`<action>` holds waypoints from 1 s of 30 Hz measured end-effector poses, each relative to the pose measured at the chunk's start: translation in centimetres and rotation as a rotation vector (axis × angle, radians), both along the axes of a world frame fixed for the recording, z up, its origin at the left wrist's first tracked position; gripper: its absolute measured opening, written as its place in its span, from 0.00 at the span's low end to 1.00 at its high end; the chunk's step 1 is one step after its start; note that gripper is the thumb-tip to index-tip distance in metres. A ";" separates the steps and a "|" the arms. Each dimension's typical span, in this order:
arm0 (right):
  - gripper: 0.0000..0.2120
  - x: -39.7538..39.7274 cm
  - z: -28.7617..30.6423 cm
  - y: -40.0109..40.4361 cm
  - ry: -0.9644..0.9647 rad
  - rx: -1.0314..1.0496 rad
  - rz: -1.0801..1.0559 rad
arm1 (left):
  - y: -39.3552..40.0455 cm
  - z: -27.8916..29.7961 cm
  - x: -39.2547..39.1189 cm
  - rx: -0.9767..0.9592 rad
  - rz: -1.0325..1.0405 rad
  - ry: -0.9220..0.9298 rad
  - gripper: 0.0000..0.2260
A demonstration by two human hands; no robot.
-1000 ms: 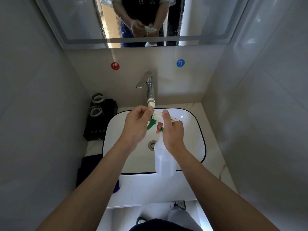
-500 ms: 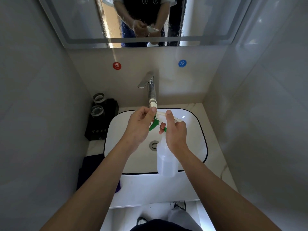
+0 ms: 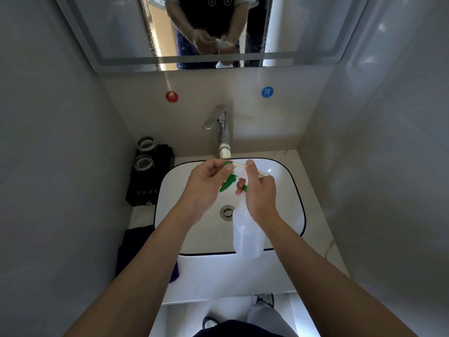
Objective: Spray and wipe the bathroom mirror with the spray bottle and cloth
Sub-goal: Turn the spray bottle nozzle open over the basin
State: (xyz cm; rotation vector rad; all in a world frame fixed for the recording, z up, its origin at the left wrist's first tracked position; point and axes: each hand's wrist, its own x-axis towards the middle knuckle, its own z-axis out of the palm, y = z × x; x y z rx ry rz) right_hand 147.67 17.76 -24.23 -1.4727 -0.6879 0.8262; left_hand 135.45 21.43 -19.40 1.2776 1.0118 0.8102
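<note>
A translucent white spray bottle (image 3: 246, 235) with a green trigger and white head hangs over the basin. My right hand (image 3: 261, 193) grips its neck and head. My left hand (image 3: 206, 186) pinches the green nozzle tip of the bottle between thumb and fingers. The mirror (image 3: 121, 30) runs along the top of the view, streaked with droplets in its middle, and reflects both hands. A dark blue cloth (image 3: 132, 246) lies on the counter left of the basin, partly hidden by my left forearm.
A white basin (image 3: 284, 188) with a black rim sits below a chrome tap (image 3: 222, 132). Two glasses stand on a black holder (image 3: 155, 173) at the back left. Grey walls close in on both sides. Red and blue stickers mark the back wall.
The view has tilted slightly, showing more of the mirror. Both hands stay on the spray bottle; my left fingers have shifted a little at the nozzle.
</note>
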 end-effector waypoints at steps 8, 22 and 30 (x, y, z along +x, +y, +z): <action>0.31 0.0 -0.3 0.1 0.000 -0.004 -0.003 | 0.0 0.0 0.8 -0.039 0.040 -0.009 0.12; 0.29 0.0 0.0 0.1 0.004 0.001 -0.007 | 0.3 0.3 0.8 -0.003 0.042 0.090 0.18; 0.31 0.2 -0.1 0.2 0.005 0.002 -0.004 | 0.3 -0.2 0.4 0.164 -0.025 0.132 0.08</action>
